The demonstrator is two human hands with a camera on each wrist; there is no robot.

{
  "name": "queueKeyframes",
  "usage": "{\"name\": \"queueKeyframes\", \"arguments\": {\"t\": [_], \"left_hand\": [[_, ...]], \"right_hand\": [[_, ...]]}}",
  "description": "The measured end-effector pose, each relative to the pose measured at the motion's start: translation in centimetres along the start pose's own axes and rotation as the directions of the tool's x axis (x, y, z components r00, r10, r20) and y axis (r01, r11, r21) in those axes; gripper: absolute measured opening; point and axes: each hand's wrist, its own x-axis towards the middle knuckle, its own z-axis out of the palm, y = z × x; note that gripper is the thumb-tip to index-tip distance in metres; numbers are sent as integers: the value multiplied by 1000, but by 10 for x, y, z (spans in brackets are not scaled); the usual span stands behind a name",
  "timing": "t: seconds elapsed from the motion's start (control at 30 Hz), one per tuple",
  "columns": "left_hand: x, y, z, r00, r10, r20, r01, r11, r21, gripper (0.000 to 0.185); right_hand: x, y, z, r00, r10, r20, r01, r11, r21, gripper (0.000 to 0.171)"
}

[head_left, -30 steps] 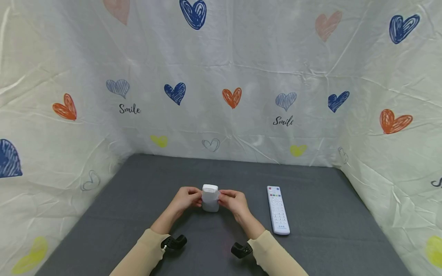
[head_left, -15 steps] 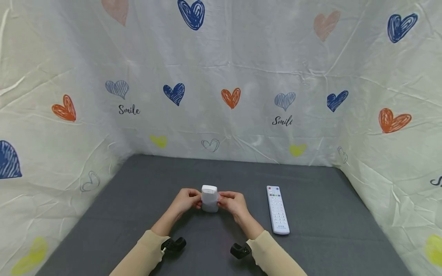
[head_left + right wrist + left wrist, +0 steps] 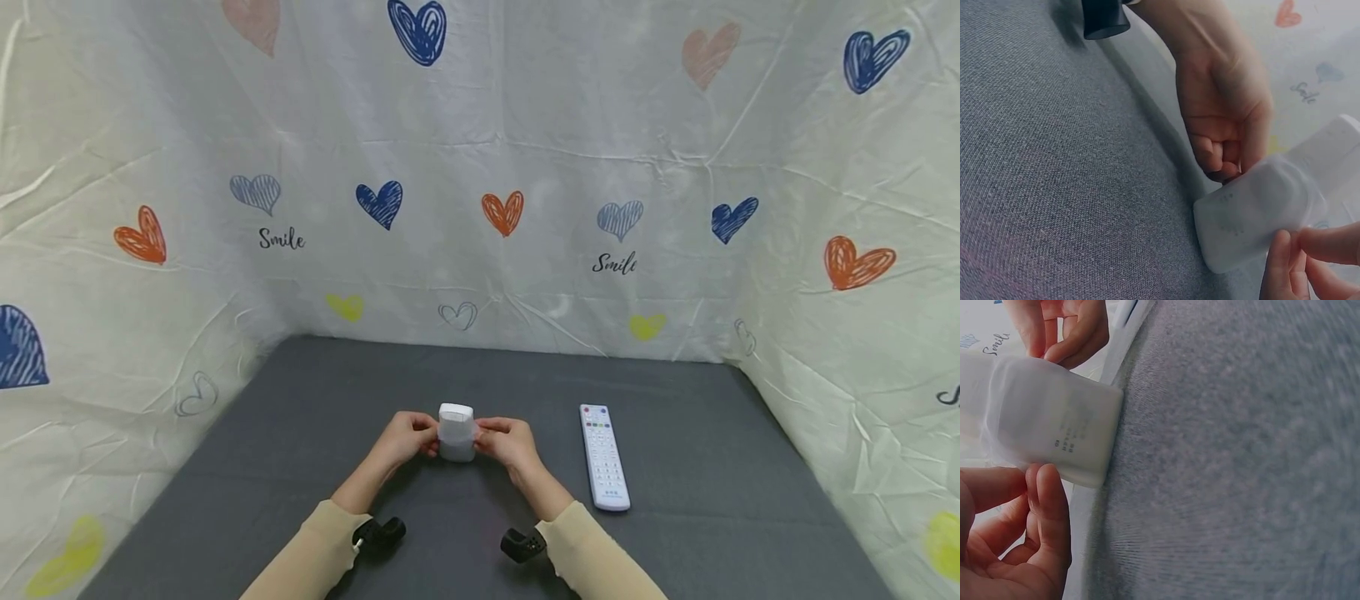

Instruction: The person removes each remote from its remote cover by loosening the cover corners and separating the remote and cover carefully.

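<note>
A small white oblong device (image 3: 456,432), partly covered in a translucent sleeve, is held upright just over the grey table (image 3: 315,417). My left hand (image 3: 429,438) pinches its left side and my right hand (image 3: 483,433) pinches its right side. In the left wrist view the device (image 3: 1047,434) has small print on its face, and my left fingers (image 3: 1044,512) curl at its lower edge. In the right wrist view the device (image 3: 1260,212) lies between my right fingertips (image 3: 1285,262) and the left hand (image 3: 1225,106).
A long white remote control (image 3: 603,457) with coloured buttons lies on the table to the right of my hands. White cloth with heart prints (image 3: 502,212) walls in the table at the back and both sides. Black wrist cameras (image 3: 378,531) sit on both forearms.
</note>
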Motion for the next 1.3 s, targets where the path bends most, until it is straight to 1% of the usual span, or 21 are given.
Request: {"name": "queueKeyframes", "arguments": {"t": [0.13, 0.27, 0.37, 0.5, 0.7, 0.9, 1.07, 1.3], "left_hand": [[8, -12, 1, 1000, -8, -20, 9, 1000, 19, 13], [9, -16, 3, 999, -7, -42, 10, 998, 55, 13], [9, -17, 4, 998, -17, -55, 21, 997, 80, 11], [8, -18, 4, 997, -37, -61, 42, 994, 96, 10], [8, -17, 5, 998, -27, -61, 33, 993, 115, 11], [10, -17, 5, 997, -13, -71, 25, 984, 177, 11], [10, -18, 5, 998, -15, -65, 29, 976, 218, 12], [10, -20, 6, 997, -5, -71, 22, 971, 239, 12]], "right_hand": [[1, 0, -1, 1000, 25, 2, -25, 1000, 8, 26], [3, 1, -1, 999, 37, 0, -37, 999, 10, 26], [4, 4, -1, 999, 40, 5, -40, 999, 11, 25], [6, 9, -2, 997, 71, 19, -72, 997, 35, 26], [5, 8, -3, 993, 110, 31, -111, 992, 58, 27], [5, 6, -3, 989, 146, 34, -148, 985, 85, 28], [5, 7, -3, 990, 138, 19, -139, 989, 55, 26], [6, 12, -3, 997, 74, 0, -74, 997, -16, 24]]}}
